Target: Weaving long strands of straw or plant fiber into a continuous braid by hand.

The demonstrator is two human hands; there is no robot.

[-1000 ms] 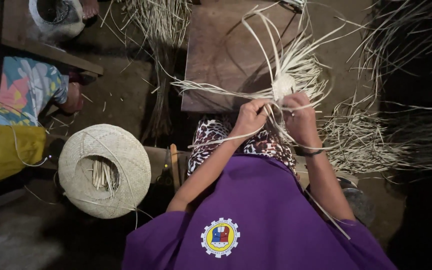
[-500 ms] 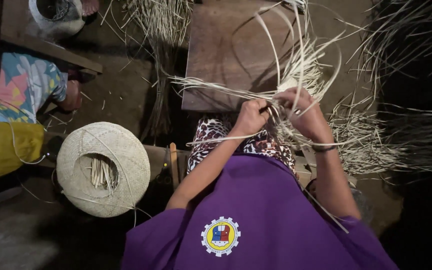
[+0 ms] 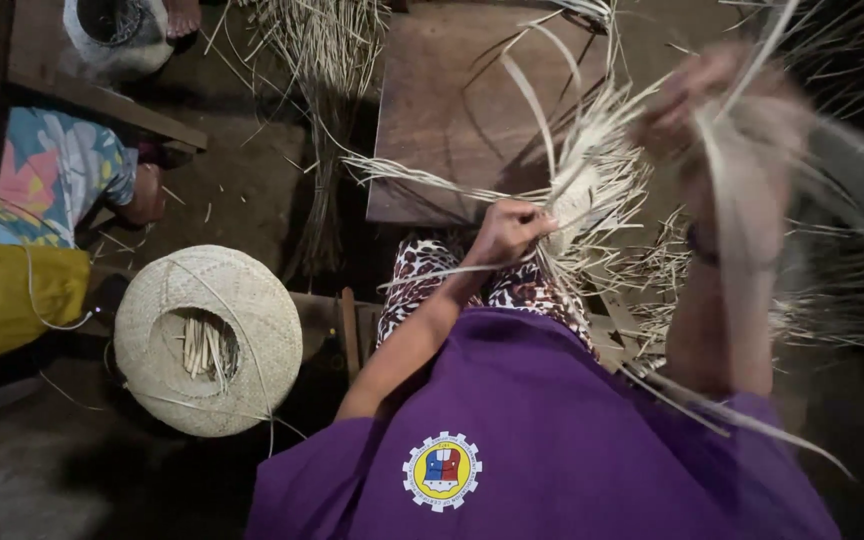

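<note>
Our left hand [image 3: 508, 232] pinches woven start [image 3: 574, 196] at tabletop [image 3: 442, 110] edge; our right hand [image 3: 727, 105], blurred, raised, grip closed on pale strips [image 3: 737, 200].

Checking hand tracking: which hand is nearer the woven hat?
Left. The left hand grips straw strips right of the hat; the right hand, blurred, is raised farther right.

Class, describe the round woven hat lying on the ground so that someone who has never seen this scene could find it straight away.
Start from the wearer's purple shirt at the bottom of the view and look to its left. There the woven hat lies crown down on the dark ground, with a few short pale sticks in its hollow. Unlike the loose straw strips around it, it is a finished, closed, round piece.
</note>
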